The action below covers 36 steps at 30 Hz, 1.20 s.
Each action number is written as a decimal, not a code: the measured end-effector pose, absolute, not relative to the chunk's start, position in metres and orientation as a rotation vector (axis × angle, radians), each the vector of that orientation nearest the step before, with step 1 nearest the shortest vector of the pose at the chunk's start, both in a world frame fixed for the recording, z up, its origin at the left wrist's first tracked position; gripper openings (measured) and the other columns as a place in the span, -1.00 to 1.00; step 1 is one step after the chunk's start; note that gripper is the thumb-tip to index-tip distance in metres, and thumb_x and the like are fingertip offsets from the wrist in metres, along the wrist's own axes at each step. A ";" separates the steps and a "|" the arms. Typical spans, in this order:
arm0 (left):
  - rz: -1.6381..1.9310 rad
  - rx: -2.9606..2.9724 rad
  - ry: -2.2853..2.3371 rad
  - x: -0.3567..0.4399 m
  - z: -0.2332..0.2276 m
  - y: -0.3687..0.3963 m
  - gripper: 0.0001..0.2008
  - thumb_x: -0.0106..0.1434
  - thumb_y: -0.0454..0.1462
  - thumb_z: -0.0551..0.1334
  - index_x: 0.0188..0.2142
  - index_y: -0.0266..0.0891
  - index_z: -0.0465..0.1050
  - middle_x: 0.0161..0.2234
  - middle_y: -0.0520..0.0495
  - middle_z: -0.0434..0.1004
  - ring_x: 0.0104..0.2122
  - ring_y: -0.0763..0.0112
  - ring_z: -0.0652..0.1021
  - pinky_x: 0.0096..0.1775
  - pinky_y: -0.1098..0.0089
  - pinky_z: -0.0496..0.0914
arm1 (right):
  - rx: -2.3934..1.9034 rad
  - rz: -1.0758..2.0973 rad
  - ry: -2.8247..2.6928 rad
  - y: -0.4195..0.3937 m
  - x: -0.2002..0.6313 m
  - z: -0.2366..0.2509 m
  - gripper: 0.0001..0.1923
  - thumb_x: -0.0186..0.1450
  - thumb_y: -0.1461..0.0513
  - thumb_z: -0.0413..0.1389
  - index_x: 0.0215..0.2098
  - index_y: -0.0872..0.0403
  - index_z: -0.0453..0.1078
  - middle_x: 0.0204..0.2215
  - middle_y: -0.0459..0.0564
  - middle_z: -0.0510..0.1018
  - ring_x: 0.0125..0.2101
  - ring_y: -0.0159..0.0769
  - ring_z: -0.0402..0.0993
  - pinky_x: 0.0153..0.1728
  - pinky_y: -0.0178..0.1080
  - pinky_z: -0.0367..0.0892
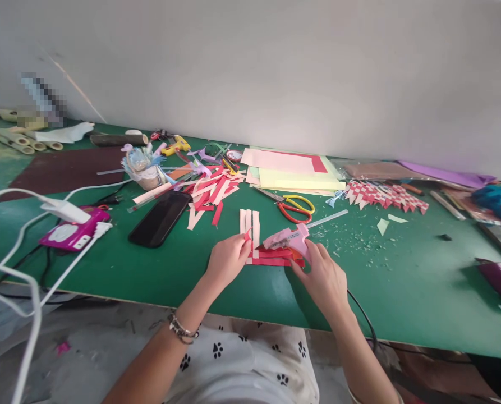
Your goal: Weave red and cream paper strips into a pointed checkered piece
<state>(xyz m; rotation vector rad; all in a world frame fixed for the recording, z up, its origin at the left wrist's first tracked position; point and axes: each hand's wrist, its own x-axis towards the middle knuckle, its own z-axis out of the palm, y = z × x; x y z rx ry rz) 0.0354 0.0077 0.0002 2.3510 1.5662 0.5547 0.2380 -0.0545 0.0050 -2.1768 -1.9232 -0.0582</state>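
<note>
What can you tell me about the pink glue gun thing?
The pink glue gun looks like glossy plastic. It lies nearly flat over red and cream paper strips on the green table, its tip pointing left. A pale glue stick juts from its back end. The right hand grips its handle; the left hand pinches the strips beside it.

Bare green table (401,280) is seen right of the right hand (323,278), interrupted only by paper scraps (382,226). Passage to the left is blocked by a black phone (160,219) and a heap of paper strips (210,193). Straight ahead, access is obstructed by scissors (292,206) and stacked paper sheets (292,171). The near edge is left open.
</note>
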 end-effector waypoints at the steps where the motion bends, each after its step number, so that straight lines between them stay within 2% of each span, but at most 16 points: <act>1: 0.560 2.346 1.564 0.035 0.000 0.007 -0.67 0.30 -0.27 -0.05 -0.60 -0.23 0.19 -0.61 0.01 0.30 -0.62 0.47 0.34 -0.56 0.46 0.03 | -2.174 -0.067 -1.932 -0.054 0.238 0.004 -0.62 0.25 0.06 -0.02 -0.03 0.07 0.21 -0.27 -0.01 0.44 -0.42 -0.31 0.41 -0.63 -0.35 0.04; 11: 0.580 2.317 1.579 0.035 -0.001 0.008 -0.66 0.29 -0.25 -0.04 -0.61 -0.23 0.21 -0.63 0.01 0.29 -0.63 0.46 0.34 -0.57 0.46 0.04 | -2.162 -0.054 -1.975 -0.054 0.237 0.005 -0.68 0.27 0.19 -0.06 -0.01 0.08 0.19 -0.26 -0.01 0.42 -0.44 -0.35 0.39 -0.63 -0.35 -0.01; 36: 0.565 2.299 1.592 0.034 -0.004 0.009 -0.65 0.29 -0.24 -0.06 -0.61 -0.23 0.20 -0.64 0.02 0.27 -0.64 0.47 0.33 -0.57 0.46 0.04 | -2.256 -0.085 -1.949 -0.065 0.273 0.009 -0.71 0.33 0.19 -0.14 -0.01 0.10 0.18 -0.24 0.02 0.42 -0.49 -0.39 0.32 -0.63 -0.35 -0.09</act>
